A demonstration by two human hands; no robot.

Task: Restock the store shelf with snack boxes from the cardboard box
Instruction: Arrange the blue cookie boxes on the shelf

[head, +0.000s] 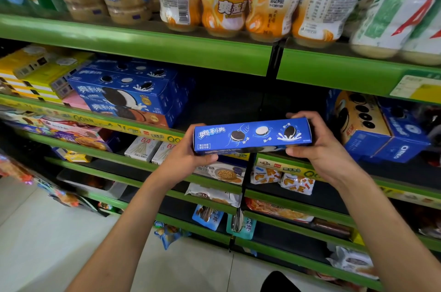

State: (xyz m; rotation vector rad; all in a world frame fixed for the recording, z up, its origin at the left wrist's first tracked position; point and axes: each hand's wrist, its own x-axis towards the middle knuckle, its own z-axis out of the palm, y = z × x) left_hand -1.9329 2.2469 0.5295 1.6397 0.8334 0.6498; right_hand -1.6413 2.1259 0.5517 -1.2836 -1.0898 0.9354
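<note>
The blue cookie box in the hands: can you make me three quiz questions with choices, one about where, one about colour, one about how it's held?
1. Where is the blue cookie box?
A. on the floor
B. in front of the empty gap in the shelf
C. on the top shelf

2. What colour are the shelf edges?
A. green
B. red
C. white

3. How is the box held?
A. by one hand
B. by nobody
C. by both hands, one at each end

Answers: B, a dark bare gap lies behind it; A, every edge strip is green; C, the left hand and right hand grip its ends.
</note>
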